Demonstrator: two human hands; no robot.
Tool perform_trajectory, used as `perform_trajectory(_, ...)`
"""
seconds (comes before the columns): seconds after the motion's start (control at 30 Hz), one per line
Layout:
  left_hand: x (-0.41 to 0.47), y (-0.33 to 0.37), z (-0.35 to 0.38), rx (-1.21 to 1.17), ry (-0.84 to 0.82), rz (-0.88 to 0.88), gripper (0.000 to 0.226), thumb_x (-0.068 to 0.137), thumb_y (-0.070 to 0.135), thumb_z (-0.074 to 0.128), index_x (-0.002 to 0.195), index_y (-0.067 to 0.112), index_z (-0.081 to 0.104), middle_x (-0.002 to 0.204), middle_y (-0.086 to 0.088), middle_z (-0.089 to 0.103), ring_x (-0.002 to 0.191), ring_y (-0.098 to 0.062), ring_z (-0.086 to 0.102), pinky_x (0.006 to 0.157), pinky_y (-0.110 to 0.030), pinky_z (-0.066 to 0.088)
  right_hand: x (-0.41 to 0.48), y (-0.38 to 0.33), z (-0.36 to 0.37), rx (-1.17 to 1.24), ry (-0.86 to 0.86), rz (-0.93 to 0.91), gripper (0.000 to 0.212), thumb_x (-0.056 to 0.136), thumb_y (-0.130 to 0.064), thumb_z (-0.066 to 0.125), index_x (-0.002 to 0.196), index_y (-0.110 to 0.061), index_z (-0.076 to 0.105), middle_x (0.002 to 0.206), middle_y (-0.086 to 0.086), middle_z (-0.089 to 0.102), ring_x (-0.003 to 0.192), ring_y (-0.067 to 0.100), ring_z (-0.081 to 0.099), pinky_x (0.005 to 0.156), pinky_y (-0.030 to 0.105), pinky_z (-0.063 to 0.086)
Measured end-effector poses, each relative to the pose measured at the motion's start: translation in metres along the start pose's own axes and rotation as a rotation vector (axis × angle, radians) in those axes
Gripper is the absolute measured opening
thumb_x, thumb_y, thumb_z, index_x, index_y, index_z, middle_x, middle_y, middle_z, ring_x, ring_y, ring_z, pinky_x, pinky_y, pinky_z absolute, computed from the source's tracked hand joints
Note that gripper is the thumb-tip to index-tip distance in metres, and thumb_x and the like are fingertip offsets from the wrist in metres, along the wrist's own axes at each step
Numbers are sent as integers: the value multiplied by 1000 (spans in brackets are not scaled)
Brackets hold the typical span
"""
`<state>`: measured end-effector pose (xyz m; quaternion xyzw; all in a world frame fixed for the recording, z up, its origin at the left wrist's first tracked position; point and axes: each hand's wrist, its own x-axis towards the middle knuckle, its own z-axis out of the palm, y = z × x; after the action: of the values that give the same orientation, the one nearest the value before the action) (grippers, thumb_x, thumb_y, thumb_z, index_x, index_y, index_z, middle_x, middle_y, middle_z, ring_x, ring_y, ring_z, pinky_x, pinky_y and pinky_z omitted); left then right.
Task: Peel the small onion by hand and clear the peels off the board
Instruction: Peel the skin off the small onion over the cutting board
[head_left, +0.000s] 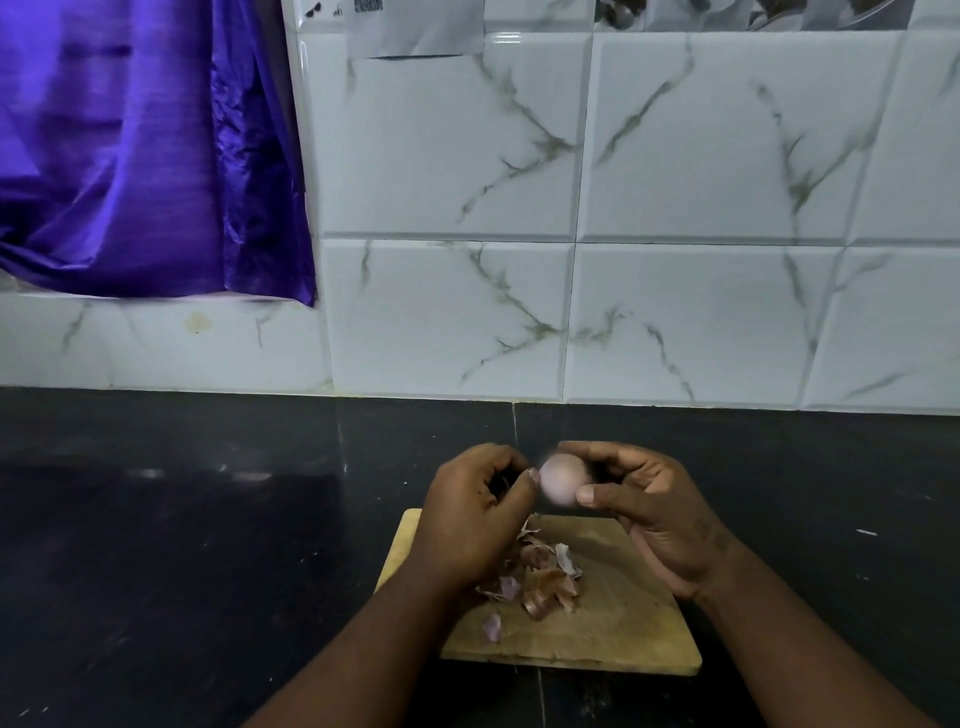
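Matt bare-wood board (623, 623), grain showing. On it thin, papery, dry-looking peels (545, 577). Above board, onion (558, 480) w/ smooth skin, blurred. Under board, dark counter (182, 519): stone-look, polished, faint sheen. Behind board, wall tiles (701, 312) glossy, marble-pattern. Far left of board, purple cloth (130, 156), satin-shiny.

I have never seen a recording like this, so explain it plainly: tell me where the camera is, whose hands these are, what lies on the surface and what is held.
No machine here: a person works with bare hands, filmed by one wide-angle camera on their head, looking down. The right hand has the small onion in its grip, clear of the wooden board. The left hand curls beside it, thumb at the onion; blur hides whether it pinches skin. Loose peels lie on the board, which sits on a dark counter before a tiled wall.
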<state>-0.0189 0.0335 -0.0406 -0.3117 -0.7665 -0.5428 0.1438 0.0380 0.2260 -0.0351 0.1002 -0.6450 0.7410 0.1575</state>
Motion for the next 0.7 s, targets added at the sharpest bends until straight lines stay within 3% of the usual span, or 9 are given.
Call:
perform_trajectory(0.17,0,-1,0,-47,-33,-9,21,99,20,66,80,28,70,77,6,66,72,-6,61,62,-22,48,-1,-2,2,16,19,-4,44,68,2,77,110,-9,80,114,19,78,106,26,76,84,29,62)
perform_trajectory(0.3,0,-4,2,-6,-49,-1,20,99,18,65,80,24,65,77,4,62,69,-4,55,59,-19,44,-2,-3,3,-25,-9,6,55,58,-15,90,112,-10,80,118,18,78,111,30,74,89,34,61)
perform_trajectory(0.4,0,-5,3,-4,-38,-12,22,98,18,66,78,27,64,74,7,60,67,-3,53,57,-17,42,-2,-3,4,-12,-1,2,55,58,-17,87,112,-11,80,118,18,78,113,32,74,89,34,61)
perform_trajectory(0.53,2,-10,5,9,-58,-51,20,98,22,67,79,25,65,76,3,63,69,-9,56,59,-27,45,-3,-4,5,40,-21,-16,52,60,-15,85,111,-11,81,118,19,77,112,30,74,87,31,61)
perform_trajectory(0.63,1,-11,6,-12,-140,-81,14,97,33,68,92,22,73,84,1,71,78,-19,66,66,-40,54,-3,-4,7,77,-68,-1,59,56,-17,91,113,-10,80,120,22,76,113,32,73,88,33,61)
perform_trajectory(0.7,-1,-10,6,89,-250,-73,15,95,37,68,100,24,76,90,6,74,82,-12,68,69,-35,56,-3,-4,7,107,-98,-1,65,54,-24,97,115,-9,79,121,22,75,112,31,73,89,34,61)
